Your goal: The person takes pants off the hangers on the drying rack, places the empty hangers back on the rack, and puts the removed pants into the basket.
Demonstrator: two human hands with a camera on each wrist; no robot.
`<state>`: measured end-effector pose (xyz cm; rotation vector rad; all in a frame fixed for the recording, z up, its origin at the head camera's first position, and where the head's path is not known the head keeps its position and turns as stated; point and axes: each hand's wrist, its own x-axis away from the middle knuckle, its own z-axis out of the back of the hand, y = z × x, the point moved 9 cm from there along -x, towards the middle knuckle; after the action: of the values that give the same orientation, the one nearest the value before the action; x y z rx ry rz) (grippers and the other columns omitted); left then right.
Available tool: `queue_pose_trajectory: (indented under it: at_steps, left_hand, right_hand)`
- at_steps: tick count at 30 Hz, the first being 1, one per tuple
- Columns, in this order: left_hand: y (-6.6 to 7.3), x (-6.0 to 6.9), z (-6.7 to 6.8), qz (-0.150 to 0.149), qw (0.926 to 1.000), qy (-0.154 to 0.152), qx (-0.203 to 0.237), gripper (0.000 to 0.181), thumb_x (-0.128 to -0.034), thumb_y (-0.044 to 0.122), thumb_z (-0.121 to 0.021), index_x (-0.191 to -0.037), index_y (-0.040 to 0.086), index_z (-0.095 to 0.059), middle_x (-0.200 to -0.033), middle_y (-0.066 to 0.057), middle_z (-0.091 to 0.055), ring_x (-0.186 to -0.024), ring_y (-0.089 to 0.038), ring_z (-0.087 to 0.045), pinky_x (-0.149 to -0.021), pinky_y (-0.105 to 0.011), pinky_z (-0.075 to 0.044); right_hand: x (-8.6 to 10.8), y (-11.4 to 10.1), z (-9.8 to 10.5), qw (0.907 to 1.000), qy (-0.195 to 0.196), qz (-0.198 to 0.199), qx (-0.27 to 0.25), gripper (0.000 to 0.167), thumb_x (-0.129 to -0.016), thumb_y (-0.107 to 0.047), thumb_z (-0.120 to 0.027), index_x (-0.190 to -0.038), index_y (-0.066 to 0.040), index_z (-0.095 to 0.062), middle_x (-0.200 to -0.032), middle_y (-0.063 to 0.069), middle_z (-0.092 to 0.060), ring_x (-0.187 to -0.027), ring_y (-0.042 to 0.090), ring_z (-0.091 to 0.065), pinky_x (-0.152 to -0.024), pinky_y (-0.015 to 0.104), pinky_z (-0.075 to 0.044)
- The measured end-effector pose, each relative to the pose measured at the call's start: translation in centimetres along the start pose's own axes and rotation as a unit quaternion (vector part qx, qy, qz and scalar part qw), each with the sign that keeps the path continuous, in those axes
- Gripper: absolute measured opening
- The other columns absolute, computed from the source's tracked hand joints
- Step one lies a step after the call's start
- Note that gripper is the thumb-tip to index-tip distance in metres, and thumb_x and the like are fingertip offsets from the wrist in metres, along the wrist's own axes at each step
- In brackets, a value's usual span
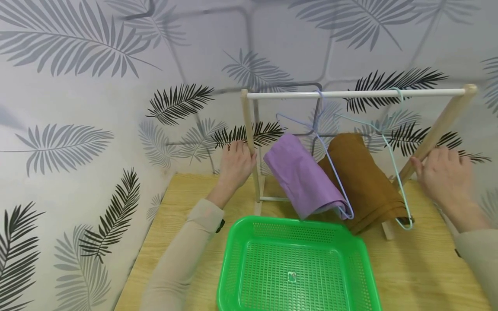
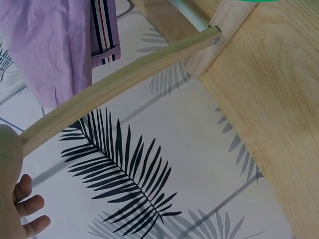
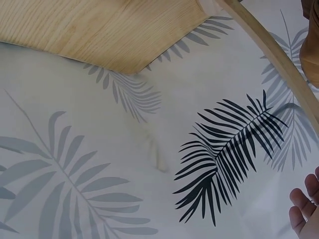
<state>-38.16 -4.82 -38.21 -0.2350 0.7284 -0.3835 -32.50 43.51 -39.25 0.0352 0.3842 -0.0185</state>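
Observation:
A small wooden clothes rack (image 1: 355,93) with a white top rail stands at the back of the table. My left hand (image 1: 237,164) holds its left post (image 2: 124,82), with several fingertips (image 2: 31,205) showing beside the wood. My right hand (image 1: 447,177) holds the slanted right post (image 3: 279,59). From the rail hang a lilac hanger (image 1: 330,160) with a folded purple garment (image 1: 303,177), striped near its edge in the left wrist view, and a mint hanger (image 1: 392,155) with a folded brown garment (image 1: 362,185). Both garments hang tilted down to the right.
A green plastic basket (image 1: 292,219), with nothing in it, sits on the wooden table (image 1: 198,194) just in front of the rack. Behind the rack is a wall (image 1: 116,99) with a leaf pattern, which also runs along the table's left side.

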Motion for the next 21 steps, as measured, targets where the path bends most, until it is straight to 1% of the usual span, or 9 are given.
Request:
queue_pose_trajectory:
  at_steps: [4, 10, 13, 15, 19, 21]
  left_hand:
    - [-0.4, 0.2, -0.2, 0.000, 1.0000, -0.009, 0.002, 0.042, -0.1096, 0.043, -0.051, -0.098, 0.005, -0.064, -0.095, -0.009, -0.066, -0.088, -0.024, -0.059, -0.072, -0.037, -0.048]
    - [-1.1, 0.7, -0.1, 0.010, 0.9998, -0.011, 0.015, 0.041, -0.1084, 0.040, -0.055, -0.098, 0.002, -0.065, -0.103, -0.014, -0.069, -0.097, -0.029, -0.063, -0.078, -0.041, -0.052]
    - [-1.6, 1.0, -0.1, 0.017, 0.9996, -0.014, 0.020, 0.042, -0.1088, 0.040, -0.055, -0.100, 0.001, -0.066, -0.107, -0.015, -0.071, -0.100, -0.030, -0.064, -0.081, -0.042, -0.052]
    - [-1.9, 1.2, 0.0, 0.018, 0.9996, -0.012, 0.016, 0.043, -0.1090, 0.041, -0.054, -0.102, 0.001, -0.067, -0.109, -0.015, -0.072, -0.102, -0.029, -0.065, -0.082, -0.041, -0.052]
    - [-2.4, 1.6, 0.2, 0.021, 0.9997, 0.000, 0.016, 0.041, -0.1083, 0.041, -0.055, -0.098, 0.003, -0.065, -0.105, -0.015, -0.070, -0.100, -0.030, -0.064, -0.079, -0.040, -0.051]
    - [-2.6, 1.7, 0.2, 0.021, 0.9996, 0.000, 0.019, 0.040, -0.1081, 0.040, -0.055, -0.096, 0.003, -0.064, -0.102, -0.015, -0.069, -0.097, -0.030, -0.063, -0.077, -0.041, -0.050]
  right_hand:
    - [-0.1, -0.5, 0.0, 0.9999, -0.001, 0.006, -0.011, 0.058, -0.113, -0.039, -0.041, -0.095, 0.015, -0.045, -0.092, 0.035, -0.046, -0.090, 0.054, -0.049, -0.076, 0.061, -0.038]
    - [-0.4, -1.1, -0.2, 0.9998, -0.014, 0.009, -0.014, 0.058, -0.112, -0.040, -0.041, -0.096, 0.015, -0.047, -0.091, 0.034, -0.048, -0.089, 0.053, -0.051, -0.076, 0.060, -0.038]
    - [-0.5, -1.5, -0.4, 0.9996, -0.025, 0.009, -0.012, 0.058, -0.113, -0.040, -0.040, -0.097, 0.015, -0.046, -0.090, 0.033, -0.047, -0.090, 0.052, -0.050, -0.076, 0.060, -0.038]
    - [-0.6, -1.7, -0.5, 0.9995, -0.028, 0.009, -0.013, 0.058, -0.113, -0.040, -0.039, -0.097, 0.015, -0.046, -0.091, 0.032, -0.046, -0.091, 0.052, -0.049, -0.077, 0.061, -0.038]
    - [-0.7, -2.3, -0.6, 0.9996, -0.024, 0.011, -0.013, 0.057, -0.113, -0.040, -0.039, -0.097, 0.014, -0.046, -0.089, 0.031, -0.045, -0.089, 0.050, -0.048, -0.077, 0.059, -0.038]
    - [-0.7, -2.5, -0.6, 0.9998, -0.015, 0.011, -0.011, 0.057, -0.113, -0.040, -0.039, -0.097, 0.014, -0.047, -0.090, 0.031, -0.046, -0.089, 0.050, -0.048, -0.077, 0.059, -0.038]
